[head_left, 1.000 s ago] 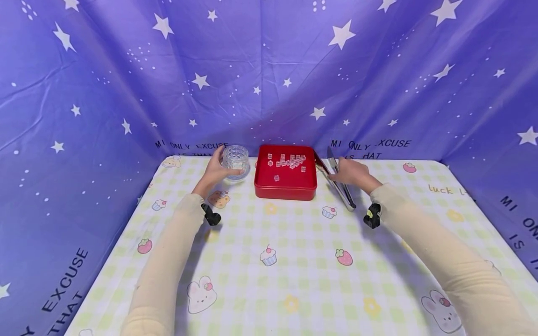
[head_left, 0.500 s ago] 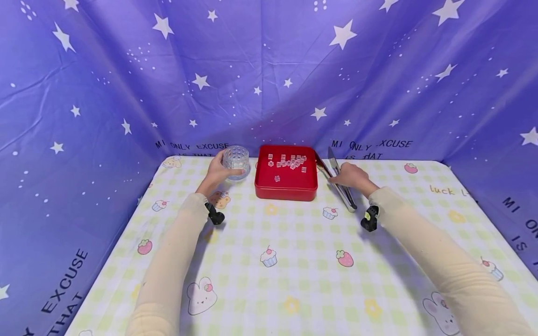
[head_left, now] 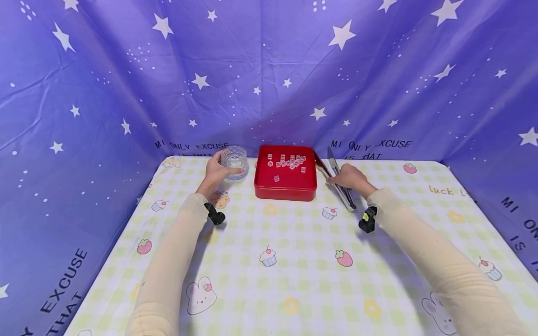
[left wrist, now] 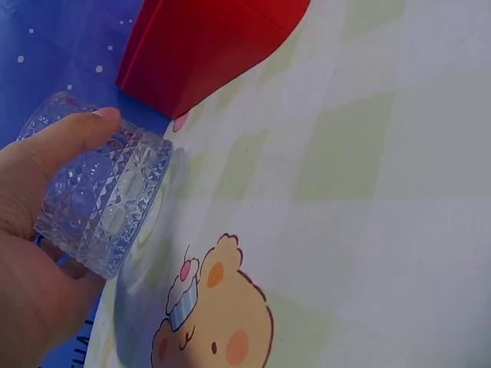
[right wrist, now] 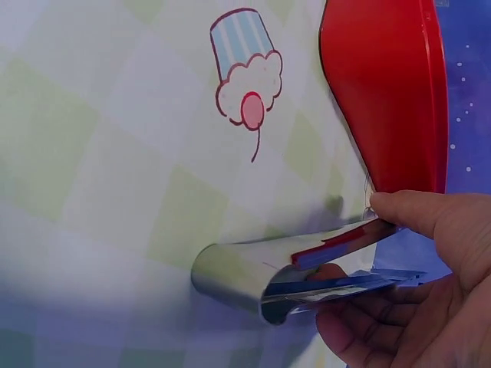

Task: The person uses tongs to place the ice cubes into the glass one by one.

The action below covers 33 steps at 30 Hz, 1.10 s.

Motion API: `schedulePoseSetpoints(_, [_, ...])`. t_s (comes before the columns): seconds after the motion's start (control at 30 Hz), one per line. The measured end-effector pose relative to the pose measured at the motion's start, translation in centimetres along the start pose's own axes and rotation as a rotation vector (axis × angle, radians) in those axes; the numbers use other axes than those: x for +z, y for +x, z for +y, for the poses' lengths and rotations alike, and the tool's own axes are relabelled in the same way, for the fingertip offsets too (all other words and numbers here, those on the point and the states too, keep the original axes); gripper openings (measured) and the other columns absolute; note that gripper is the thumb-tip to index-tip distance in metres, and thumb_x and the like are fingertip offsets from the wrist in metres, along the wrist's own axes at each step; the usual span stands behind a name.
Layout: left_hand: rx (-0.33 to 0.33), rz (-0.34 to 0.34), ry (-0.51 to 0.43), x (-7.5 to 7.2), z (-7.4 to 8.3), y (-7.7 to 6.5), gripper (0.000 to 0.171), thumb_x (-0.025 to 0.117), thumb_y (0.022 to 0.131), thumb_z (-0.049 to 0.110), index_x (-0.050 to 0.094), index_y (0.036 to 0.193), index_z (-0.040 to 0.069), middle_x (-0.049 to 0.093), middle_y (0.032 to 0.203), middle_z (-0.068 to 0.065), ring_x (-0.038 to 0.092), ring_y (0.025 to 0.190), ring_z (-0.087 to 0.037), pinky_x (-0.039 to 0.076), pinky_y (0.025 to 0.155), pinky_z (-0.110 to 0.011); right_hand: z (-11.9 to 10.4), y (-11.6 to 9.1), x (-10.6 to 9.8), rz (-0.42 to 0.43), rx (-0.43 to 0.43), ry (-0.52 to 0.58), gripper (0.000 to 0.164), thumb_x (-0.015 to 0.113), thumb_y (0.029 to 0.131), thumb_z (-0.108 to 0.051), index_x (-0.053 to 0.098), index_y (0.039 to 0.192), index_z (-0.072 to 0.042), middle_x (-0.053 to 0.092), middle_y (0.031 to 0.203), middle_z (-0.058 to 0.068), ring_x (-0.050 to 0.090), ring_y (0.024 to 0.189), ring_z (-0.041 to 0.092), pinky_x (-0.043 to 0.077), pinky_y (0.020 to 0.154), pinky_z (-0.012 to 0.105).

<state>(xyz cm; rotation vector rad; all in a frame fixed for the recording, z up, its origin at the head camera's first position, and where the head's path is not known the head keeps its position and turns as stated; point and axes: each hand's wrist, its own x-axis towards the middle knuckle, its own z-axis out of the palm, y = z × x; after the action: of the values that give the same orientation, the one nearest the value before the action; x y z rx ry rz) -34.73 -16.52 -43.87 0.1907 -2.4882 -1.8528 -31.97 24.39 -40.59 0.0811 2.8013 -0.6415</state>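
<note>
My left hand (head_left: 216, 171) grips a clear patterned glass (head_left: 235, 162) from its left side, thumb across the front. In the left wrist view the glass (left wrist: 103, 188) stands close over the cloth, its base edge toward the table. Metal tongs (head_left: 342, 186) are in my right hand (head_left: 352, 177), beside the right side of a red square tin (head_left: 286, 193). The right wrist view shows the thumb on one arm of the tongs (right wrist: 238, 272) and the curled fingers under the other, with a gap between the arms. Several small clear cubes (head_left: 293, 162) lie in the tin.
A checked tablecloth (head_left: 302, 233) printed with cupcakes, strawberries and bunnies covers the table. Purple star-printed curtains (head_left: 260, 107) hang right behind the tin and along both sides. Each wrist wears a black camera (head_left: 216, 214).
The glass and my left hand have shifted very slightly left. My right forearm has drawn slightly inward, while the tongs and the tin stay nearly in place.
</note>
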Motion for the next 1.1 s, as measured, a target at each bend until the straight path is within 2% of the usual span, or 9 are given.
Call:
schedulePoseSetpoints(0.13, [0.004, 0.015, -0.046, -0.5, 0.9, -0.3, 0.096, 0.092, 0.072, 0.010, 0.042, 0.154, 0.015, 0.050, 0.154, -0.009, 0.045, 0.143, -0.026, 0.037, 0.123, -0.038, 0.1, 0.1, 0.0, 0.003, -0.005, 0.015, 0.043, 0.069, 0.091, -0.040, 0.048, 0.088, -0.004, 0.051, 0.074, 0.006, 0.053, 0.065, 0.019, 0.044, 0.054, 0.028])
schedulePoseSetpoints(0.23, [0.037, -0.004, -0.061, -1.1, 2.2, -0.7, 0.094, 0.091, 0.073, 0.010, 0.043, 0.153, 0.014, 0.052, 0.152, -0.010, 0.048, 0.141, -0.027, 0.039, 0.122, -0.038, 0.1, 0.2, -0.1, 0.005, -0.008, 0.021, 0.042, 0.070, 0.091, -0.039, 0.048, 0.089, -0.003, 0.052, 0.075, 0.007, 0.053, 0.064, 0.019, 0.044, 0.054, 0.027])
schedulePoseSetpoints(0.37, [0.083, -0.061, -0.047, -1.5, 4.2, -1.6, 0.092, 0.092, 0.072, 0.013, 0.045, 0.152, 0.013, 0.055, 0.147, -0.012, 0.051, 0.135, -0.027, 0.044, 0.118, -0.041, 0.2, 0.2, -0.2, 0.005, -0.008, 0.034, 0.042, 0.070, 0.091, -0.037, 0.047, 0.091, -0.002, 0.052, 0.075, 0.007, 0.054, 0.064, 0.019, 0.045, 0.053, 0.027])
schedulePoseSetpoints(0.47, [0.108, -0.130, -0.049, -1.3, 5.5, -2.6, 0.092, 0.093, 0.070, 0.014, 0.048, 0.150, 0.016, 0.055, 0.147, -0.011, 0.052, 0.133, -0.026, 0.047, 0.115, -0.043, 0.3, 0.1, -0.2, 0.003, -0.011, 0.043, 0.041, 0.070, 0.092, -0.036, 0.046, 0.090, -0.002, 0.051, 0.075, 0.007, 0.053, 0.064, 0.019, 0.045, 0.053, 0.027])
schedulePoseSetpoints(0.6, [0.171, -0.256, -0.066, -0.2, 6.9, -4.5, 0.086, 0.093, 0.069, 0.010, 0.054, 0.146, 0.016, 0.057, 0.146, -0.010, 0.054, 0.130, -0.027, 0.050, 0.112, -0.045, 0.3, 0.0, -0.2, 0.007, -0.011, 0.041, 0.040, 0.069, 0.092, -0.036, 0.046, 0.089, -0.003, 0.051, 0.075, 0.007, 0.053, 0.064, 0.019, 0.045, 0.054, 0.028])
schedulePoseSetpoints(0.77, [0.235, -0.404, -0.067, 2.0, 8.1, -7.0, 0.082, 0.093, 0.067, 0.005, 0.059, 0.141, 0.014, 0.062, 0.139, -0.010, 0.060, 0.123, -0.028, 0.055, 0.106, -0.042, 0.2, 0.1, -0.2, 0.005, -0.003, 0.044, 0.040, 0.069, 0.092, -0.037, 0.047, 0.090, -0.003, 0.052, 0.075, 0.007, 0.054, 0.064, 0.019, 0.046, 0.054, 0.028])
schedulePoseSetpoints(0.93, [0.268, -0.511, -0.063, 4.2, 8.2, -8.8, 0.083, 0.093, 0.066, 0.002, 0.059, 0.141, 0.014, 0.065, 0.133, -0.012, 0.063, 0.119, -0.027, 0.057, 0.103, -0.039, 0.2, 0.1, -0.2, -0.001, -0.001, 0.052, 0.040, 0.069, 0.093, -0.037, 0.047, 0.090, -0.004, 0.052, 0.075, 0.006, 0.054, 0.064, 0.018, 0.046, 0.054, 0.028])
schedulePoseSetpoints(1.1, [0.287, -0.606, -0.075, 5.8, 7.5, -10.2, 0.088, 0.093, 0.065, 0.000, 0.055, 0.144, 0.010, 0.067, 0.130, -0.013, 0.066, 0.117, -0.026, 0.058, 0.101, -0.037, 0.2, 0.1, 0.0, 0.002, -0.006, 0.056, 0.039, 0.070, 0.093, -0.035, 0.046, 0.089, -0.004, 0.052, 0.073, 0.006, 0.055, 0.063, 0.018, 0.051, 0.057, 0.031])
